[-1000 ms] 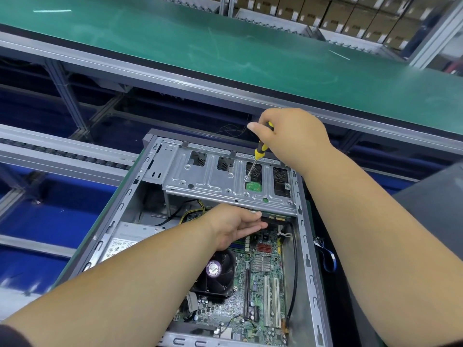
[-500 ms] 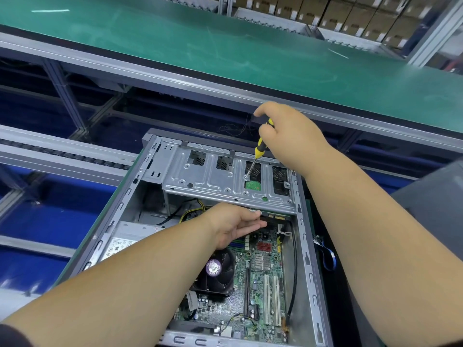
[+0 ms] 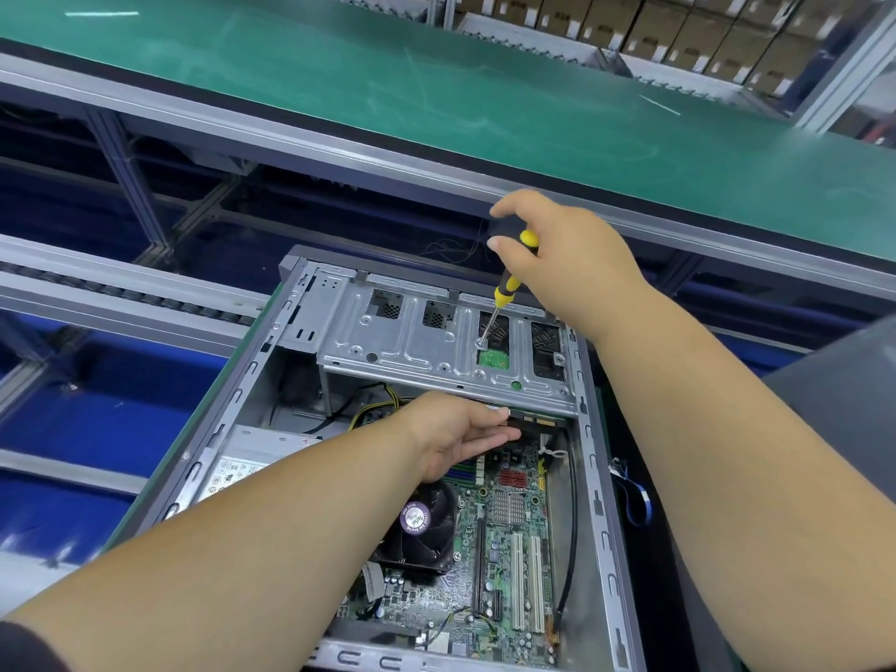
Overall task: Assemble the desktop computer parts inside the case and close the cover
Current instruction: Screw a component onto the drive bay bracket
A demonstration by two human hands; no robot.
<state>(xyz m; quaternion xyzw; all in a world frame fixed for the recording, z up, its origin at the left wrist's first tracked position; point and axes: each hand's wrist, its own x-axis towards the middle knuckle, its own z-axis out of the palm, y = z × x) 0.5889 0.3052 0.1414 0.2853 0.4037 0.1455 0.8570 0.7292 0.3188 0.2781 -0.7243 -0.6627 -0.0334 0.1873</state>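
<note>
An open grey computer case (image 3: 595, 482) lies on its side in front of me. A metal drive cage (image 3: 417, 341) spans its far end, with a green drive board (image 3: 493, 357) showing through a slot. My right hand (image 3: 572, 264) grips a yellow-and-black screwdriver (image 3: 506, 288); its tip sits on a screw (image 3: 482, 340) in the cage. My left hand (image 3: 460, 431) reaches under the cage's front edge with straight fingers, touching the drive's underside. The motherboard (image 3: 509, 535) and a black CPU fan (image 3: 419, 526) lie below.
A green conveyor belt (image 3: 436, 75) with a metal rail runs across behind the case. Cardboard boxes (image 3: 679, 36) are stacked at the top right. A roller track (image 3: 121, 293) and blue bins (image 3: 97, 409) lie to the left. A power supply (image 3: 252, 453) fills the case's left side.
My right hand has lifted a little and turned on the screwdriver handle, fingers regripping; the tip stays on the same screw. My left hand has kept its place under the cage.
</note>
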